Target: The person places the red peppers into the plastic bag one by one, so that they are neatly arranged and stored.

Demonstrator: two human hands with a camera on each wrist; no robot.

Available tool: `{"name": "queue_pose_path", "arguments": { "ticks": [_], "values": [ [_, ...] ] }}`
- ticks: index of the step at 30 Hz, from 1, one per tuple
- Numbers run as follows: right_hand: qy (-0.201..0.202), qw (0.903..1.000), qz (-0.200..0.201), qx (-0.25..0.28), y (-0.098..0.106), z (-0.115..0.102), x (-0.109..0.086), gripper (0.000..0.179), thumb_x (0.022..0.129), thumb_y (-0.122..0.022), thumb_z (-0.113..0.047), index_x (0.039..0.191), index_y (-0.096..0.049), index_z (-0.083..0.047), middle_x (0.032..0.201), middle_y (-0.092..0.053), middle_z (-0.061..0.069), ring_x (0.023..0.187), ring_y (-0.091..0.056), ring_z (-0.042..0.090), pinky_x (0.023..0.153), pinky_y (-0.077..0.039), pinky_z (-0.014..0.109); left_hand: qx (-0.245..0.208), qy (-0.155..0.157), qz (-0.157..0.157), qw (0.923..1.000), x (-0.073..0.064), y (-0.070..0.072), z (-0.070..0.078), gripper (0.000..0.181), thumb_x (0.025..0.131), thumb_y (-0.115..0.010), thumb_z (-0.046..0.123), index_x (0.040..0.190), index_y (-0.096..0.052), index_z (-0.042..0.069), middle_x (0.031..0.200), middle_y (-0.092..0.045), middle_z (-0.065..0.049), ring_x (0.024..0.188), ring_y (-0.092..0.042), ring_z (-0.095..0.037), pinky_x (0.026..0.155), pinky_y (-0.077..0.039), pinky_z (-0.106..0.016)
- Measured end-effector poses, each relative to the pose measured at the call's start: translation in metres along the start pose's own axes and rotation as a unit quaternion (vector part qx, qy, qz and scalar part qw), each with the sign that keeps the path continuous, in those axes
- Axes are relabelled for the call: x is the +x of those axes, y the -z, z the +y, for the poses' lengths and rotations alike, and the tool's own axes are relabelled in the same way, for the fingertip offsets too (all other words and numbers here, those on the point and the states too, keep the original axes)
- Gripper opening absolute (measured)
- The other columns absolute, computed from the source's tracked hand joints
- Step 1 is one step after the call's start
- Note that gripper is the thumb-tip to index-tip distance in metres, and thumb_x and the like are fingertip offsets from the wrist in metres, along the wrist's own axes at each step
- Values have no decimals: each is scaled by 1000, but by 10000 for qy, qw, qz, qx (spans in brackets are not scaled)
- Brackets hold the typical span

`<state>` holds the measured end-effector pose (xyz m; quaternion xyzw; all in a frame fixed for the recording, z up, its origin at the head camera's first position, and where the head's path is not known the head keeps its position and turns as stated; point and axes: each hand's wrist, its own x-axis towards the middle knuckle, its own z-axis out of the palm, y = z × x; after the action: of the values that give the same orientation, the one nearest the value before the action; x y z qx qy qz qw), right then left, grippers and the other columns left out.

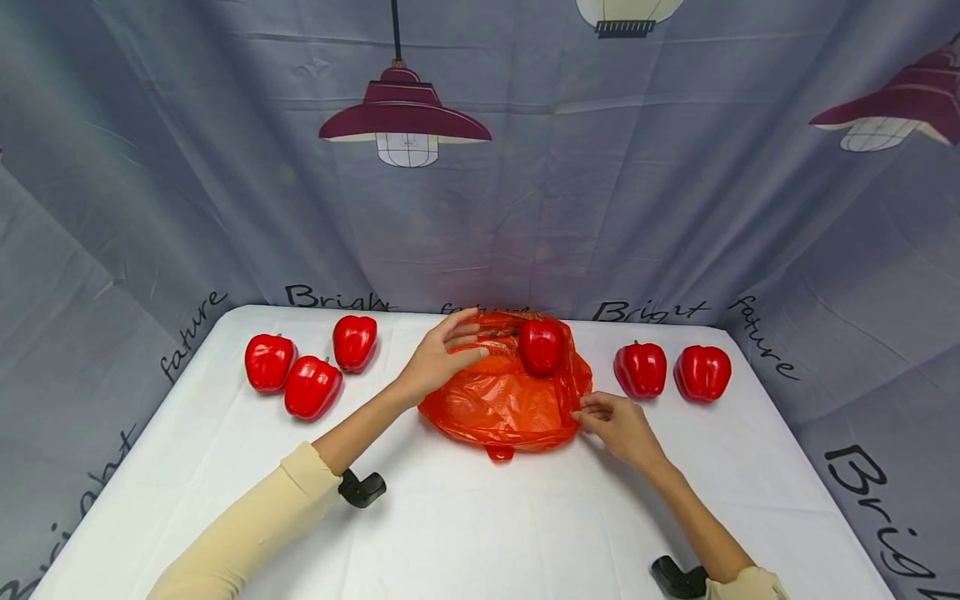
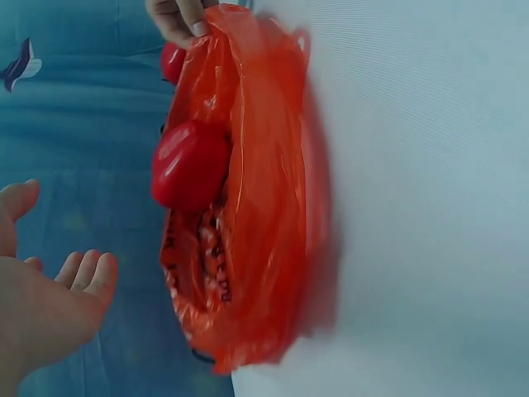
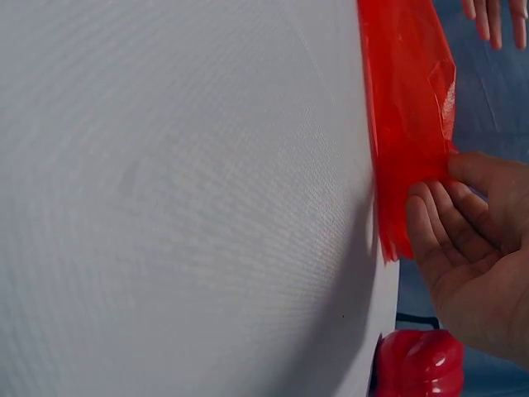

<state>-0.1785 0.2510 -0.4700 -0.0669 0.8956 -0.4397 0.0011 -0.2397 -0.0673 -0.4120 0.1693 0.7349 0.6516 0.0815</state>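
Observation:
A thin red-orange plastic bag (image 1: 510,404) lies on the white table with its mouth spread wide. One red bell pepper (image 1: 541,347) shows within that mouth, toward the far right side; in the left wrist view the same pepper (image 2: 191,166) overlaps the opening. My right hand (image 1: 618,427) pinches the bag's right rim between thumb and fingers, seen closely as the right hand (image 3: 475,227) in the right wrist view. Over the bag's left side, my left hand (image 1: 442,358) has its fingers extended and apart, holding nothing, away from the pepper.
On the left of the table stand three red bell peppers, one (image 1: 312,388) nearest me. Two more, a pepper (image 1: 640,370) and its neighbour (image 1: 702,373), sit to the right. A patterned grey-blue curtain (image 1: 540,208) borders the white table (image 1: 480,525).

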Motion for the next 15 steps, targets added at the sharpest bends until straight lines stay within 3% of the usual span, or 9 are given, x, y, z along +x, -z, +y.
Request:
{"name": "queue_pose_path", "arguments": {
  "ticks": [4,9,15],
  "values": [
    [47,10000,-16,39,1,0,-1,23,90,-75,-9,106,-70,5,93,-71,11,82,-71,24,73,-58,25,114,49,78,9999,-19,19,5,67,93,-71,18,152,-40,18,144,-50,-12,130,-50,-27,101,-47,-42],
    [58,10000,3,28,1,0,-1,23,90,-75,-10,107,-70,5,94,-71,12,83,-71,25,73,-58,25,311,180,477,9982,-44,45,9,67,93,-71,19,152,-40,16,145,-50,-13,132,-49,-31,101,-47,-45],
    [85,10000,34,10,1,2,-1,22,90,-75,-9,107,-69,5,94,-71,11,83,-70,24,73,-57,23,551,244,968,9935,-76,79,7,68,94,-72,21,153,-38,14,145,-49,-11,133,-48,-27,101,-46,-35]
  ]
}}
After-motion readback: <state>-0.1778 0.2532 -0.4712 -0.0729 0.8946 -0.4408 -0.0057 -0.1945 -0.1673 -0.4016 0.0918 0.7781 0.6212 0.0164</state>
